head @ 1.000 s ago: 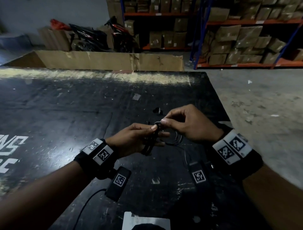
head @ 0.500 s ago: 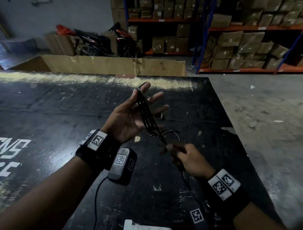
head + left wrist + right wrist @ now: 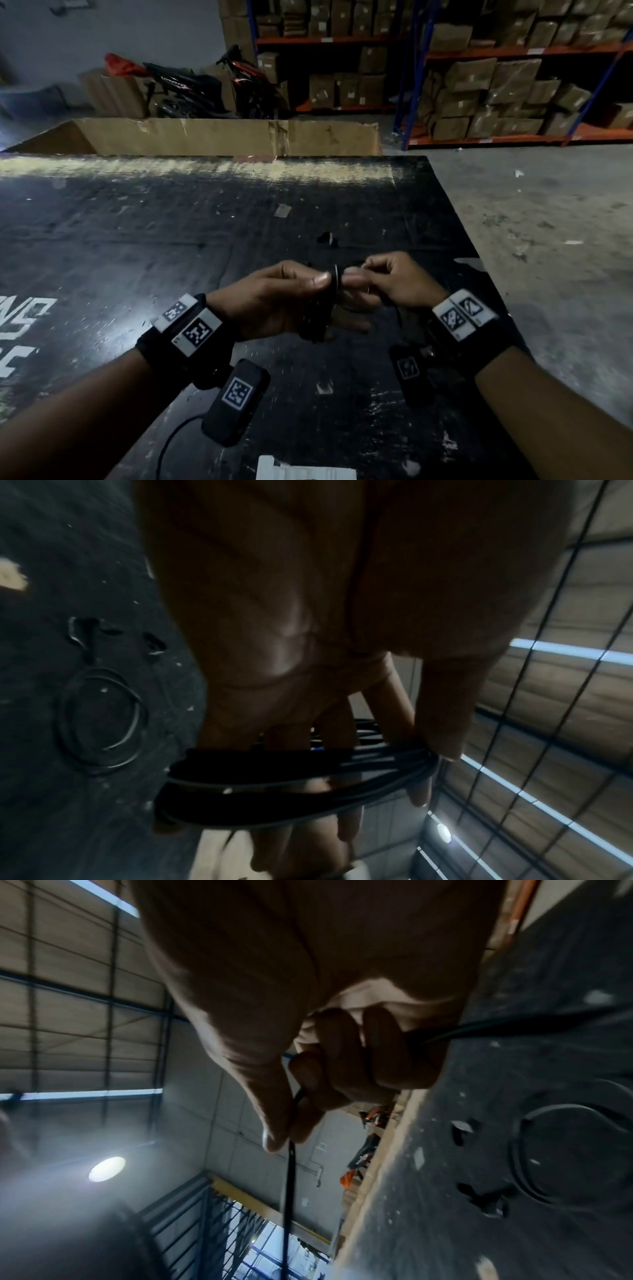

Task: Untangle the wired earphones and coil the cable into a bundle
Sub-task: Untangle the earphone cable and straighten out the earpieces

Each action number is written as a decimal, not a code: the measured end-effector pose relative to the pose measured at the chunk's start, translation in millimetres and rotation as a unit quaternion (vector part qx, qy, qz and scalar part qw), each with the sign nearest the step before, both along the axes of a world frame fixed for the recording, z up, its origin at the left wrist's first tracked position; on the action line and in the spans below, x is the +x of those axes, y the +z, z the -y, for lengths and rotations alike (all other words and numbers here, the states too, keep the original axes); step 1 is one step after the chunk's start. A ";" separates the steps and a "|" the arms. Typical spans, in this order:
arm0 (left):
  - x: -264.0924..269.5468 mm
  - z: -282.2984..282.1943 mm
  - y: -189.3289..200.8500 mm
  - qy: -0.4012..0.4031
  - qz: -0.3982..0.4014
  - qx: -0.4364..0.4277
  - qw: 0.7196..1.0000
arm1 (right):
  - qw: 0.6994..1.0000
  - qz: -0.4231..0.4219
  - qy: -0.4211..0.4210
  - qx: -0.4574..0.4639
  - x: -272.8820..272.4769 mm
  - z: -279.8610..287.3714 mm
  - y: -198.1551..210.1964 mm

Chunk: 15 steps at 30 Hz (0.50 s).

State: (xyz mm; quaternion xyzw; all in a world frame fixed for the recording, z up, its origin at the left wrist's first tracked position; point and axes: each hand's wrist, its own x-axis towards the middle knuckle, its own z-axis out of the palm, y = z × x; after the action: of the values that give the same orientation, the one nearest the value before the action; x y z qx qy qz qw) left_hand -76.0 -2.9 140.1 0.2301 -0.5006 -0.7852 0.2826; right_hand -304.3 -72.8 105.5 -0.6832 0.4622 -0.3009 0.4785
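The black earphone cable (image 3: 317, 318) is wound in several turns around the fingers of my left hand (image 3: 291, 301), over the black table (image 3: 137, 240). In the left wrist view the coil (image 3: 308, 777) crosses the fingers and the thumb (image 3: 441, 723) presses on its edge. My right hand (image 3: 400, 281) meets the left, pinching a free strand (image 3: 291, 1164) between thumb and forefinger. A loose loop of cable (image 3: 99, 718) lies on the table below, with small dark earbud pieces (image 3: 327, 238) beyond the hands.
A long cardboard box (image 3: 222, 137) stands along the table's far edge. The table's right edge drops to a concrete floor (image 3: 548, 222). White paper (image 3: 305, 471) lies at the near edge. Shelves of cartons (image 3: 496, 85) and parked motorbikes (image 3: 191, 89) stand behind.
Half a second ago my left hand was raised with its palm spread and my right hand pulled the strand low. Both hands have come together again, lower, with the strand brought to the coil.
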 end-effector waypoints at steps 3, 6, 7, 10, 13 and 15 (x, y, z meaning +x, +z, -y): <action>-5.0 -3.1 -10.9 0.008 0.072 0.021 0.997 | 0.998 -0.042 0.021 -0.030 2.3 -1.9 36.0; -6.5 -2.1 -21.7 0.040 0.111 0.029 0.993 | 0.996 -0.060 0.045 -0.047 6.3 -13.1 59.7; -5.5 -1.0 -24.3 0.060 0.119 0.032 0.990 | 0.995 -0.069 0.048 -0.060 7.9 -17.2 64.0; -0.5 0.6 -27.8 0.129 0.124 0.042 0.983 | 0.991 -0.069 0.053 -0.105 10.2 -29.4 67.1; 4.7 3.4 -29.1 0.206 0.089 0.059 0.973 | 0.991 -0.036 0.042 -0.122 11.0 -44.3 58.4; 8.2 7.4 -25.8 0.236 0.072 0.050 0.968 | 0.993 0.016 0.049 -0.103 16.0 -56.0 47.5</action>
State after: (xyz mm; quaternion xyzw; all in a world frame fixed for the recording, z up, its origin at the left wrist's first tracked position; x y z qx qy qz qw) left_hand -67.8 -10.3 114.2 0.4112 -0.4114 -0.7020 0.4110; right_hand -288.2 -16.7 153.1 -0.7459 0.3871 -0.3337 0.4271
